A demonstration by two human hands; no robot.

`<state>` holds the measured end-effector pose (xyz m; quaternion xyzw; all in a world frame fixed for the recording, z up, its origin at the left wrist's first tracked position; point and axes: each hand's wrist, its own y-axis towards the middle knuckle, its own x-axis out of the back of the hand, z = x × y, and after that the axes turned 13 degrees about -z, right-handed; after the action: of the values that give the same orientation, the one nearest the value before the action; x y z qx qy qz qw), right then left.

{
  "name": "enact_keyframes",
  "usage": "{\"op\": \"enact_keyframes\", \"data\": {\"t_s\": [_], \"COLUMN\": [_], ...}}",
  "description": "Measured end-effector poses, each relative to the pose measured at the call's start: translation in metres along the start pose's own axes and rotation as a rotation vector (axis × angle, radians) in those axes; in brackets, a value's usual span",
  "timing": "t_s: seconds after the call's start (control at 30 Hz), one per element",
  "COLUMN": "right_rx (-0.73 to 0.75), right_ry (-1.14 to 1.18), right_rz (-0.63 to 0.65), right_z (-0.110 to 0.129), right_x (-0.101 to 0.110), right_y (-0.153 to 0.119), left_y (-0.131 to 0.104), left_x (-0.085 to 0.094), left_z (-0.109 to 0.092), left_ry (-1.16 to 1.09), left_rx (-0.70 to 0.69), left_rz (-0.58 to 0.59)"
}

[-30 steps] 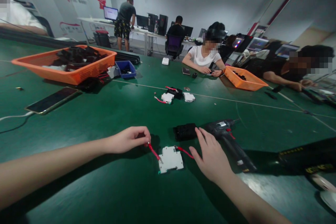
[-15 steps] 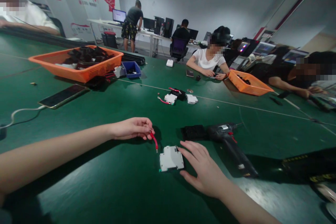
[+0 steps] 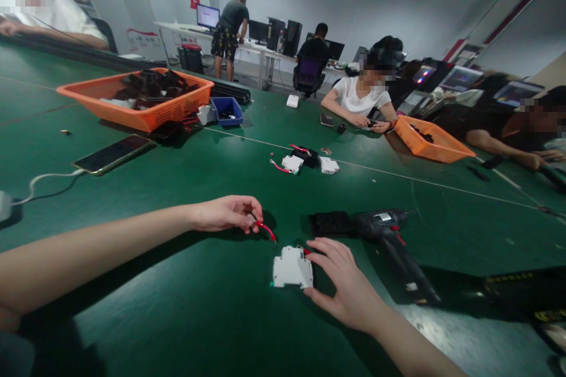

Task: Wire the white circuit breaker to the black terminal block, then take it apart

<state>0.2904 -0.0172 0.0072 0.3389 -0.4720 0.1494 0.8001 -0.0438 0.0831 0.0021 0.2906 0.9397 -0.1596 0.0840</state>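
My left hand [image 3: 234, 214] pinches one end of a short red wire [image 3: 267, 230]. The wire's free end, with a metal tip, points down toward a white circuit breaker [image 3: 292, 268] and is apart from it. That breaker lies on its side on the green table, with a bit of red at its upper right edge. My right hand [image 3: 338, 277] holds the breaker's right end between thumb and fingers, the thumb at its lower corner. Just beyond the right hand lie a black block [image 3: 331, 224] and a black power screwdriver [image 3: 393, 247].
Farther off lie another white breaker with a red wire [image 3: 292, 164] and a second white breaker [image 3: 329, 165]. At left are a phone [image 3: 114, 153] on a cable, an orange basket [image 3: 150, 118] of black parts and a blue bin [image 3: 227, 112]. Co-workers sit around the table.
The red wire has swung from hanging steeply to slanting right. My right fingers have closed in on the breaker. The whole view has shifted slightly.
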Motion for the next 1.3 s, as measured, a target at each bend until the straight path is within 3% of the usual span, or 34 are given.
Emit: {"op": "enact_keyframes", "data": {"t_s": [0.4, 0.6, 0.7, 0.8, 0.97, 1.17, 1.3], "right_rx": [0.116, 0.151, 0.161, 0.169, 0.102, -0.103, -0.143], "right_ry": [-0.041, -0.078, -0.069, -0.033, 0.038, 0.003, -0.02], "right_rz": [-0.14, -0.165, -0.173, -0.181, -0.163, -0.144, -0.091], "right_z": [-0.02, -0.018, -0.009, -0.002, -0.002, 0.005, 0.022], "right_x": [0.002, 0.002, 0.004, 0.003, -0.007, -0.018, -0.018], "right_y": [0.005, 0.006, 0.007, 0.008, 0.004, 0.0, 0.01], "left_y": [0.0, -0.011, -0.012, -0.011, -0.007, -0.006, -0.004], "left_x": [-0.004, -0.014, -0.015, -0.014, -0.011, -0.008, -0.005], "left_z": [0.007, 0.008, 0.007, 0.009, 0.011, 0.004, 0.003], "left_ry": [0.183, 0.734, 0.792, 0.729, 0.458, 0.351, 0.294], "left_rx": [-0.045, -0.426, -0.493, -0.432, -0.181, -0.151, -0.138], "left_rz": [0.038, 0.02, 0.015, -0.008, -0.013, 0.007, 0.017]}}
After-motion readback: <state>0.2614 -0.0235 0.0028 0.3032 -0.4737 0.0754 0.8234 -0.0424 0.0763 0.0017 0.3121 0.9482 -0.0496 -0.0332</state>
